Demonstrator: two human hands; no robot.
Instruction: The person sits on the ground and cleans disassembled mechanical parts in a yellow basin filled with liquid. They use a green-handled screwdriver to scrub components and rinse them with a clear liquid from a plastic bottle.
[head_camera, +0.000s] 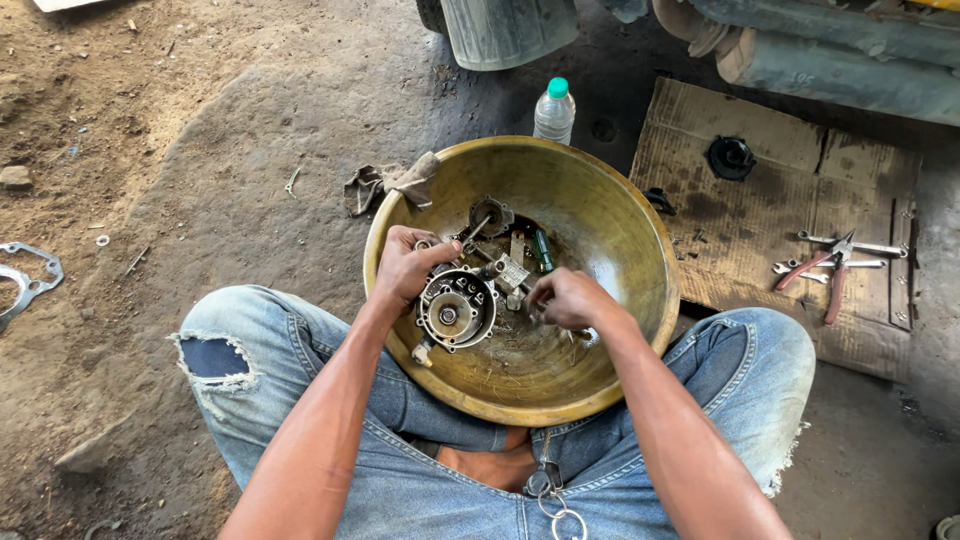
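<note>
A big brass-coloured bowl (620, 230) rests between my knees on the dirt floor. My left hand (405, 265) grips the upper left rim of a round grey metal engine part (455, 308) held over the bowl. My right hand (565, 298) is closed on a small item just right of that part; what it pinches is hidden by the fingers. Several loose metal pieces and a small green-handled tool (542, 250) lie in dark liquid at the bowl's bottom.
A plastic water bottle (554, 110) stands behind the bowl. A dirty rag (385, 185) hangs at the bowl's left rim. Cardboard (760, 215) at right carries pliers (830, 270), wrenches and a black round part (730, 157). A metal gasket (25, 280) lies far left.
</note>
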